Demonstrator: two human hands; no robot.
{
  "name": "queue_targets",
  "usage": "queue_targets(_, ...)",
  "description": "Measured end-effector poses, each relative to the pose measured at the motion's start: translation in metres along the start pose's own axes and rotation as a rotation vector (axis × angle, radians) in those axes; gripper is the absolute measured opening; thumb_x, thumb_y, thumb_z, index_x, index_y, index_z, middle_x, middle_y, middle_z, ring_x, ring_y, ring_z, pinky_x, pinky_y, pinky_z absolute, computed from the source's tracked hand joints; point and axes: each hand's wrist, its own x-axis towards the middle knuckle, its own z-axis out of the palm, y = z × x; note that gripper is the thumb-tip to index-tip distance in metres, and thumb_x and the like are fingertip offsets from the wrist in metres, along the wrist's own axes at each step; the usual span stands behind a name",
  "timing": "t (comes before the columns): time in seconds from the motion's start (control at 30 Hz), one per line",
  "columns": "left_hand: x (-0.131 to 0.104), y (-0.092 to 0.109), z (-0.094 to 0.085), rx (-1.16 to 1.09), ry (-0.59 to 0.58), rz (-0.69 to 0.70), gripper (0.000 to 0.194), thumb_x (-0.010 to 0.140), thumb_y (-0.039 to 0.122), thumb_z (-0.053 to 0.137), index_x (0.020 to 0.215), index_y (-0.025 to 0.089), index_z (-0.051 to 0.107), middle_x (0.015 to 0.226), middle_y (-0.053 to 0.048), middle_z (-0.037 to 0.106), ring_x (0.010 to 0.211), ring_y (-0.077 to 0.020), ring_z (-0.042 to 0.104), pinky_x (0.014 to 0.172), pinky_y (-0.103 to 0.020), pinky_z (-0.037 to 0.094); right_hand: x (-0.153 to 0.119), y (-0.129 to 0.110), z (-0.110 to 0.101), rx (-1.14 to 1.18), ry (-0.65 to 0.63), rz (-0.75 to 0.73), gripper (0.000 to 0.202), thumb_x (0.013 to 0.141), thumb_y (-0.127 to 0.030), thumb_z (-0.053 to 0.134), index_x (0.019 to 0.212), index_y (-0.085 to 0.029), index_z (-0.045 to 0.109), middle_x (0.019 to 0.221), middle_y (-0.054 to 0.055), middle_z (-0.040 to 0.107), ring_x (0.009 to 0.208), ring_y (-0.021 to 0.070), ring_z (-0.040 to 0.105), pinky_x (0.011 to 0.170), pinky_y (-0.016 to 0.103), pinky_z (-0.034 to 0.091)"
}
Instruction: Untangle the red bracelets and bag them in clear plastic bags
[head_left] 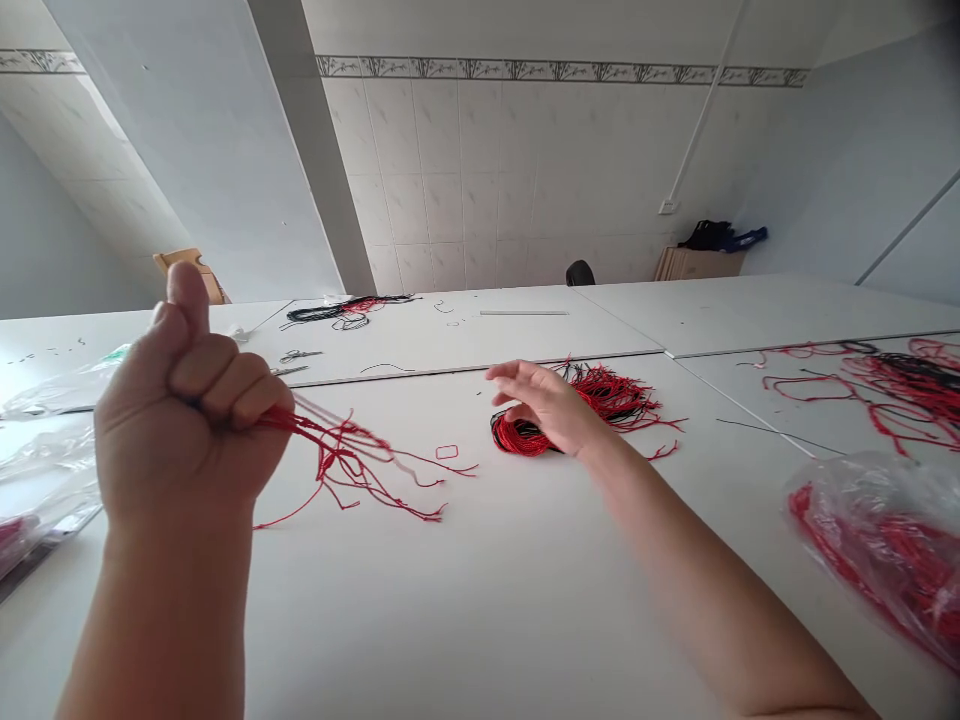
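Observation:
My left hand is raised at the left, its fingers wrapped round a bunch of red cords. The loose, knotted ends of the cords stick out to the right from below the little finger; the rest is hidden in the fist. Over the middle of the table, my right hand has its fingers apart and slightly bent, with nothing seen in them. Just behind that hand lies a looped bundle of red and black cords, partly covered by it. A small red rectangle shows on the tabletop between the hands.
The white table spans the view. At the far left are black and red cords, with scissors in front. Clear plastic bags lie left. On the right are more cords and a bag of red cords.

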Motion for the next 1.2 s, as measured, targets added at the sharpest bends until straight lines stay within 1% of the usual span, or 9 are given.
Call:
queue_targets(0.1,0.001,-0.006,0.0,-0.083,0.064,-0.1,0.031,0.106,0.013,0.043,0.129,0.02,0.063,0.053,0.009,0.01,0.036,-0.011,0.016,0.029,-0.022,0.024,0.001,0.011,-0.023,-0.648,0.079,0.098,0.023,0.1,-0.032,0.051,0.112,-0.021,0.068,0.118,0.008,0.071,0.098,0.0185,0.068,0.075,0.027,0.051)
queue_targets(0.23,0.001,-0.016,0.0,-0.192,0.109,-0.232,0.043,0.106,0.013,0.04,0.146,0.023,0.052,0.049,0.008,0.024,0.035,-0.0124,0.027,0.03,-0.023,0.029,-0.001,0.02,-0.033,-0.892,-0.053,0.249,0.013,0.082,-0.009,0.063,0.08,-0.019,0.071,0.086,0.006,0.073,0.08,0.0203,0.066,0.065,0.028,0.041)
queue_targets(0.4,0.001,-0.022,-0.005,-0.221,0.117,-0.331,0.042,0.105,0.014,0.042,0.141,0.032,0.053,0.048,0.007,0.031,0.034,-0.0139,0.033,0.03,-0.024,0.034,0.001,0.02,-0.017,-0.982,-0.175,0.273,0.018,0.08,-0.007,0.061,0.075,-0.022,0.07,0.085,0.001,0.074,0.076,0.0154,0.065,0.059,0.026,0.033)
queue_targets(0.57,0.002,-0.025,-0.01,-0.107,0.037,-0.296,0.025,0.107,0.014,0.04,0.117,0.019,0.063,0.051,0.009,0.025,0.037,-0.0097,0.032,0.032,-0.02,0.034,0.008,0.03,0.002,-1.037,-0.221,0.294,0.005,0.083,-0.019,0.07,0.086,-0.02,0.073,0.091,0.005,0.075,0.081,0.0168,0.066,0.064,0.025,0.039)
queue_targets(0.7,0.001,-0.024,-0.008,-0.079,-0.005,-0.302,0.025,0.108,0.013,0.038,0.109,0.016,0.063,0.054,0.009,0.022,0.039,-0.0088,0.029,0.034,-0.019,0.034,0.01,0.037,0.006,-1.055,-0.211,0.286,0.015,0.087,-0.028,0.07,0.096,-0.016,0.072,0.091,0.007,0.074,0.081,0.0187,0.066,0.07,0.028,0.045)
queue_targets(0.8,0.0,-0.023,-0.006,-0.074,-0.02,-0.31,0.026,0.107,0.012,0.037,0.107,0.016,0.062,0.055,0.009,0.022,0.041,-0.009,0.028,0.035,-0.019,0.034,0.008,0.034,0.003,-1.039,-0.204,0.275,0.007,0.085,-0.02,0.066,0.088,-0.018,0.072,0.089,0.008,0.075,0.08,0.0195,0.066,0.067,0.028,0.041)
queue_targets(0.97,0.0,-0.023,-0.006,-0.068,-0.004,-0.301,0.026,0.107,0.013,0.037,0.105,0.016,0.062,0.056,0.009,0.02,0.041,-0.009,0.027,0.035,-0.019,0.033,0.004,0.025,-0.006,-0.985,-0.178,0.276,0.013,0.079,-0.011,0.061,0.071,-0.02,0.067,0.081,0.006,0.074,0.073,0.019,0.063,0.061,0.028,0.035)
queue_targets(1.1,0.0,-0.023,-0.007,-0.068,-0.01,-0.3,0.024,0.107,0.012,0.038,0.103,0.017,0.061,0.055,0.009,0.021,0.041,-0.0091,0.028,0.035,-0.019,0.033,0.001,0.022,-0.022,-0.89,-0.137,0.273,0.008,0.078,-0.016,0.063,0.072,-0.021,0.065,0.078,0.002,0.072,0.068,0.0167,0.06,0.058,0.027,0.035)
queue_targets(1.2,0.0,-0.023,-0.006,-0.073,0.008,-0.299,0.023,0.107,0.013,0.039,0.102,0.018,0.061,0.054,0.009,0.023,0.04,-0.0091,0.027,0.034,-0.019,0.032,-0.003,0.019,-0.046,-0.825,-0.021,0.257,0.005,0.083,-0.024,0.062,0.08,-0.022,0.065,0.082,0.001,0.073,0.07,0.0167,0.061,0.06,0.027,0.037)
